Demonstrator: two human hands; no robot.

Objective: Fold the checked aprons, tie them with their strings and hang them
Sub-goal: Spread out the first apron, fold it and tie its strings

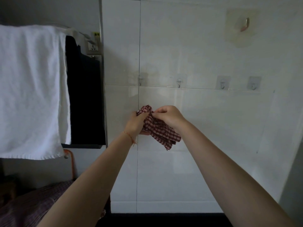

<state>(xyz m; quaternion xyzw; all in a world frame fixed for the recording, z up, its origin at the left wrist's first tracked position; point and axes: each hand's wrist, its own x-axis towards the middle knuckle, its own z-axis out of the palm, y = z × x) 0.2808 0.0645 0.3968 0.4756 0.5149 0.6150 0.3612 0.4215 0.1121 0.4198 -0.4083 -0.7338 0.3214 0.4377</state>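
Dim, flat indoor light, murky left side, wide-angle bowing at edges.

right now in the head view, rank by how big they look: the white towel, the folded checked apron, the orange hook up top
1. white towel, by far the largest, though it hangs off to the side and possibly nearer the camera
2. checked apron, bunched between both hands
3. orange hook, smallest

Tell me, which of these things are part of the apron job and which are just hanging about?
In the job:
checked apron
left hand
right hand
wall hooks

Just there:
white towel
wall socket
orange pipe
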